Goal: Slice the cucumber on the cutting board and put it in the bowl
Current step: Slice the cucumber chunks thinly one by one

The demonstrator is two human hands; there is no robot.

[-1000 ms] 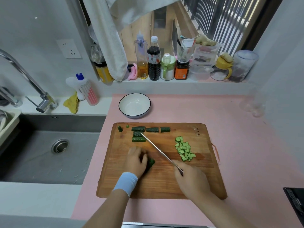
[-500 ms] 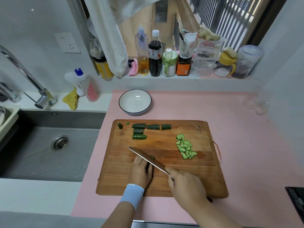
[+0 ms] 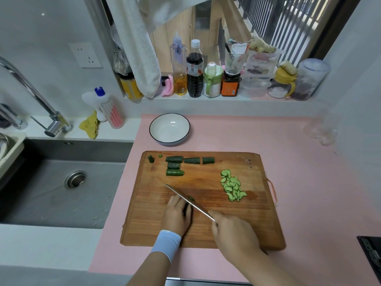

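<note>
Holding knife (image 3: 177, 193) over cucumber piece (image 3: 191, 198)

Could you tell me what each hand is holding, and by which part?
The right hand grips the knife by its handle end; the left hand holds a cucumber piece from above.

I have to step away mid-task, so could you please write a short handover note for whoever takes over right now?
Left hand holds a cucumber piece down near the front of the cutting board.
Right hand grips the knife, blade over that piece.
Done: a pile of slices lies on the board's right side.
Left: five uncut chunks sit at the board's far edge, and the bowl beyond the board is empty. Slice the rest, then move all slices into the bowl.
</note>
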